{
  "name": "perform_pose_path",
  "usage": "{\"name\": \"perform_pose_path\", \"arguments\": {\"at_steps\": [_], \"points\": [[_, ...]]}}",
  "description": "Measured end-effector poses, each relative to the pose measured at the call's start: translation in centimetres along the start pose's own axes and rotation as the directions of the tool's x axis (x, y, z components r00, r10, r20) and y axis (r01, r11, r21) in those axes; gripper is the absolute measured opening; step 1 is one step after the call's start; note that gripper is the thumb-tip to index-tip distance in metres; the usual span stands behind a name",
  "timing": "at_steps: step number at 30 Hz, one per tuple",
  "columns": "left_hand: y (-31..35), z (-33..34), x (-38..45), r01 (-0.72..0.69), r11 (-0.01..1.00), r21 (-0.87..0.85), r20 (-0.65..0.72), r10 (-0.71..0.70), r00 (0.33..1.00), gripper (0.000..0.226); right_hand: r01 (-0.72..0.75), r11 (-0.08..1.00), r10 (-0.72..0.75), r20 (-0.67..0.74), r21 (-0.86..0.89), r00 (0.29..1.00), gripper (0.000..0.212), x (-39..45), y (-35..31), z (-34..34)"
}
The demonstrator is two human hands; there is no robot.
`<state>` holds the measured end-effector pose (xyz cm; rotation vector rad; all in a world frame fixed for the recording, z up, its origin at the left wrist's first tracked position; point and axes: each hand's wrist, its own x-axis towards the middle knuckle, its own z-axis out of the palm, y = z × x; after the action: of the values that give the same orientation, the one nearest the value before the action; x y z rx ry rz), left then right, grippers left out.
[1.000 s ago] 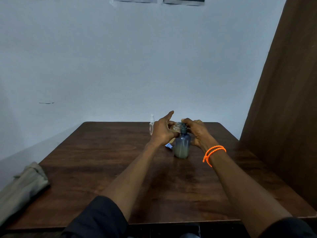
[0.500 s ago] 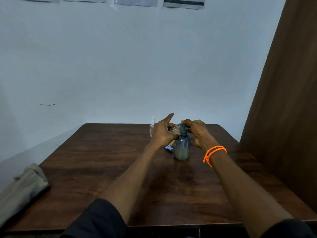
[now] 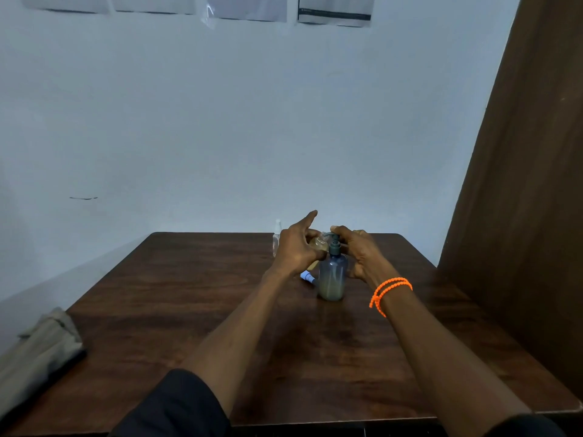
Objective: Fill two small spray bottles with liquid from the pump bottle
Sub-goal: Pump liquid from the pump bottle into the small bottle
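On the far half of the brown table (image 3: 195,310), a pump bottle (image 3: 332,277) is stood upright, partly filled with a pale, cloudy liquid. Its dark pump head (image 3: 334,244) is touched from above by the fingertips of the right hand (image 3: 359,255), whose fingers are curled over the top; an orange bracelet (image 3: 389,291) is worn on that wrist. A small spray bottle (image 3: 316,246) holding yellowish liquid is gripped in the left hand (image 3: 296,246) and held against the pump spout, with the forefinger stretched out straight and upward. Its mouth is hidden by the fingers. Behind the left hand, a second small spray bottle (image 3: 277,236), clear, is stood upright near the table's far edge. A blue and white spray cap (image 3: 307,276) is laid on the table just left of the pump bottle's base. A folded grey cloth (image 3: 34,354) is seen at the table's near left corner.
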<state>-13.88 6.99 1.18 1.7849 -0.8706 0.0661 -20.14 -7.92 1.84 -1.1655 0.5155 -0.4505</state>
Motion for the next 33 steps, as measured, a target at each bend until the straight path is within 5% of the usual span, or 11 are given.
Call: {"name": "perform_pose_path", "arguments": {"at_steps": [4,10,23,27,33], "points": [[-0.2,0.2,-0.2,0.002,1.000,-0.020,0.010,-0.002,1.000,0.107,0.036,0.999,-0.036,-0.005,-0.006,0.999,0.072,0.5,0.5,-0.1],[-0.5,0.1,-0.1,0.015,0.999,-0.051,-0.007,-0.016,1.000,0.104,0.050,0.991,-0.055,-0.038,-0.124,0.998,0.043,0.1,-0.7,-0.1],[-0.6,0.3,-0.1,0.026,0.998,-0.052,-0.002,-0.026,1.000,0.109,0.048,0.983,-0.054,-0.034,-0.175,0.998,0.048,-0.4,-0.5,0.1],[-0.9,0.4,0.1,0.015,0.999,-0.042,0.010,-0.014,1.000,0.108,0.041,0.993,-0.042,-0.009,-0.115,0.999,0.076,-0.1,0.1,-0.1],[-0.2,0.3,-0.1,0.005,0.999,-0.035,0.004,-0.005,1.000,0.106,0.041,0.972,-0.055,-0.059,-0.229,0.997,0.048,-1.0,-1.4,-0.2]]}}
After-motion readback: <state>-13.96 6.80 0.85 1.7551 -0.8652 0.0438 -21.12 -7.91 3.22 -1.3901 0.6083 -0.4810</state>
